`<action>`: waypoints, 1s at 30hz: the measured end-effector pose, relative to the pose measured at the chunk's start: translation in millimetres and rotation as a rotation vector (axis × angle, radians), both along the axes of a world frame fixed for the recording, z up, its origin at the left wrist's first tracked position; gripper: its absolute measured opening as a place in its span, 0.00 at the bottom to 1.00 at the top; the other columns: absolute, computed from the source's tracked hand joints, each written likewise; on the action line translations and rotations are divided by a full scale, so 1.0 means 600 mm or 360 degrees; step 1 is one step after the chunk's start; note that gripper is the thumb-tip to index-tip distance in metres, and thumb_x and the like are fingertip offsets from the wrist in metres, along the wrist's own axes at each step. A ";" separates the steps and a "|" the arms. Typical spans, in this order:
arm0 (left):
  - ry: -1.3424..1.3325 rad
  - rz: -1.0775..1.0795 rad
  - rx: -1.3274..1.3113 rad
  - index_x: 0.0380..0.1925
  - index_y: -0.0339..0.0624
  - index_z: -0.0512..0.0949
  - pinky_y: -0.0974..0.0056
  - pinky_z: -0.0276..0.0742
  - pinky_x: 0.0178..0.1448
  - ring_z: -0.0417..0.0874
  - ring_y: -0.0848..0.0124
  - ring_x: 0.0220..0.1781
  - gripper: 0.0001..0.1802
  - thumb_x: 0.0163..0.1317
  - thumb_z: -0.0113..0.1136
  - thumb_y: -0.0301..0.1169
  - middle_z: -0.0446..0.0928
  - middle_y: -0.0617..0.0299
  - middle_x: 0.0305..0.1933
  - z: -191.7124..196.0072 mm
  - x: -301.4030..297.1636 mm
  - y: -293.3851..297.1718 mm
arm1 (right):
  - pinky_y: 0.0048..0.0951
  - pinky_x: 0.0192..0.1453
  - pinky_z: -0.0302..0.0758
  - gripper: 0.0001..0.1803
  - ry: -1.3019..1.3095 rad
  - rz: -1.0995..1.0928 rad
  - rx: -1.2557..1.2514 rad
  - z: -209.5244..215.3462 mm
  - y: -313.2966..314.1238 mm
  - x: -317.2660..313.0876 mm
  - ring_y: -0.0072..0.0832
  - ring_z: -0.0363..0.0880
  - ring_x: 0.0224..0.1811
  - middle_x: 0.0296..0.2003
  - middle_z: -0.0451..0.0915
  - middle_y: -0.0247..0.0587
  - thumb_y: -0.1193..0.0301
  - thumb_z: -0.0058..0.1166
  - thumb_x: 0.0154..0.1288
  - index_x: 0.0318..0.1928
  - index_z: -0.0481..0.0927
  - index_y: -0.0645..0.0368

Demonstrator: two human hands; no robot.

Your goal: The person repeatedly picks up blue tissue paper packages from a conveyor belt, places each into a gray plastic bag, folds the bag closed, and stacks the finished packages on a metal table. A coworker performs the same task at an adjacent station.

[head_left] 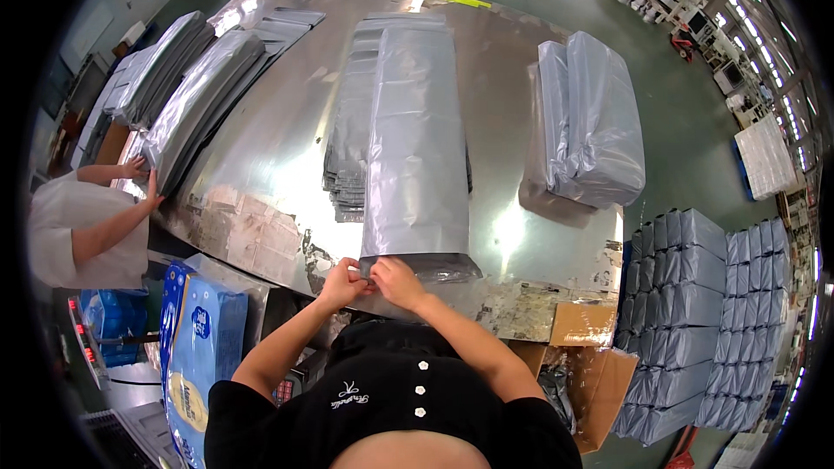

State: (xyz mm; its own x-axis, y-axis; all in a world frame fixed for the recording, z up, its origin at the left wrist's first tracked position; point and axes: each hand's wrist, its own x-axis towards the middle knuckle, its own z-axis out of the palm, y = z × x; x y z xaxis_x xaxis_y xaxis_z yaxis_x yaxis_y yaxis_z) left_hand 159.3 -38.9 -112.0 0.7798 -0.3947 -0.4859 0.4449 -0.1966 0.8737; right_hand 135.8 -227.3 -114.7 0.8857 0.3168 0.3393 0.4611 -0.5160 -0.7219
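Note:
A long grey plastic bag (415, 139) lies lengthwise before me on the metal table. Its near end gapes a little and shows a dark inside. At the left corner of that end, my left hand (342, 283) is closed, thumb and fingers pinching the bag's edge. Close beside it my right hand (395, 282) is closed on the same edge, its fingertips almost touching the left hand's. What lies between the fingertips is partly hidden. A fanned pile of flat grey bags (349, 143) sits under and left of the long bag.
Wrapped grey bundles (599, 122) stand on the table's right side. More grey stacks (204, 78) lie at the left, where another person's hands (143, 181) touch one. A blue package (204, 330) and an open cardboard box (599, 391) flank me. Tall grey stacks (678, 313) rise beyond the table's right edge.

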 end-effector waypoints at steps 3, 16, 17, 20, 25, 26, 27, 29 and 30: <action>0.0093 0.0060 -0.0091 0.50 0.33 0.56 0.63 0.85 0.41 0.86 0.62 0.38 0.22 0.59 0.51 0.11 0.80 0.46 0.36 -0.016 0.002 0.013 | 0.42 0.45 0.73 0.05 0.0093 -0.0226 0.0000 -0.019 -0.031 -0.017 0.44 0.74 0.40 0.34 0.75 0.44 0.71 0.55 0.60 0.33 0.75 0.58; -0.0083 0.0026 0.0097 0.52 0.34 0.55 0.64 0.84 0.41 0.86 0.63 0.37 0.24 0.58 0.49 0.11 0.79 0.51 0.30 -0.021 0.007 0.020 | 0.33 0.41 0.74 0.04 0.0224 -0.0303 0.0204 0.043 -0.089 -0.049 0.37 0.76 0.37 0.32 0.77 0.39 0.73 0.60 0.57 0.32 0.79 0.59; -0.0015 0.0074 0.0079 0.52 0.34 0.55 0.63 0.84 0.41 0.86 0.62 0.38 0.24 0.59 0.48 0.11 0.78 0.51 0.31 -0.035 0.002 0.034 | 0.32 0.40 0.74 0.04 0.0359 -0.0428 0.0216 0.042 -0.145 -0.081 0.35 0.77 0.36 0.31 0.77 0.38 0.73 0.59 0.58 0.31 0.79 0.59; 0.0113 0.0189 -0.0018 0.52 0.37 0.54 0.62 0.84 0.42 0.85 0.60 0.39 0.24 0.59 0.46 0.09 0.78 0.48 0.33 -0.074 -0.002 0.061 | 0.30 0.37 0.74 0.09 0.0879 -0.1150 -0.0055 -0.039 -0.434 -0.270 0.30 0.78 0.31 0.29 0.82 0.38 0.68 0.62 0.57 0.33 0.83 0.61; -0.0981 -0.0064 0.0902 0.50 0.37 0.66 0.55 0.77 0.48 0.82 0.51 0.46 0.26 0.49 0.59 0.17 0.79 0.51 0.42 0.012 0.024 0.062 | 0.41 0.36 0.79 0.18 0.1246 -0.1830 -0.1597 0.091 -0.671 -0.474 0.44 0.84 0.37 0.34 0.83 0.52 0.59 0.52 0.62 0.41 0.82 0.62; -0.1324 -0.0132 0.0896 0.51 0.38 0.67 0.56 0.76 0.50 0.80 0.53 0.49 0.26 0.49 0.58 0.18 0.78 0.51 0.45 0.057 0.036 0.041 | 0.42 0.34 0.79 0.18 0.1086 -0.1956 -0.1548 0.113 -0.648 -0.444 0.44 0.84 0.37 0.33 0.82 0.51 0.60 0.52 0.63 0.40 0.82 0.63; -0.1667 -0.0200 0.0872 0.52 0.39 0.68 0.57 0.75 0.53 0.78 0.54 0.53 0.26 0.49 0.58 0.18 0.77 0.52 0.48 0.106 0.048 -0.001 | 0.42 0.33 0.79 0.17 0.0922 -0.2082 -0.1503 0.123 -0.626 -0.413 0.44 0.84 0.36 0.33 0.82 0.49 0.61 0.52 0.63 0.40 0.81 0.64; -0.2186 -0.0580 0.0760 0.56 0.40 0.69 0.58 0.71 0.59 0.73 0.58 0.59 0.28 0.50 0.57 0.21 0.73 0.53 0.56 0.129 0.076 -0.081 | 0.41 0.42 0.76 0.07 0.0217 -0.1319 -0.1472 0.043 -0.541 -0.318 0.42 0.79 0.40 0.38 0.79 0.48 0.72 0.51 0.59 0.36 0.82 0.58; -0.2349 -0.0895 0.0703 0.59 0.41 0.69 0.58 0.69 0.63 0.71 0.60 0.63 0.30 0.52 0.57 0.22 0.70 0.55 0.62 0.119 0.086 -0.110 | 0.39 0.43 0.75 0.08 0.0218 -0.0904 -0.1064 0.027 -0.463 -0.248 0.41 0.76 0.40 0.37 0.79 0.47 0.73 0.51 0.57 0.37 0.80 0.59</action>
State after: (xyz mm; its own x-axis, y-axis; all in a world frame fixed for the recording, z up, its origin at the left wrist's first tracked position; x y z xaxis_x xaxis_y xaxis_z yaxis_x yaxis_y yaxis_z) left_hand 211.0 -104.6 -40.8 0.4578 -0.8131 0.3596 -0.8834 -0.3704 0.2871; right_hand -13.2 -505.3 -98.5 0.9887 -0.0888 0.1204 -0.0611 -0.9742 -0.2174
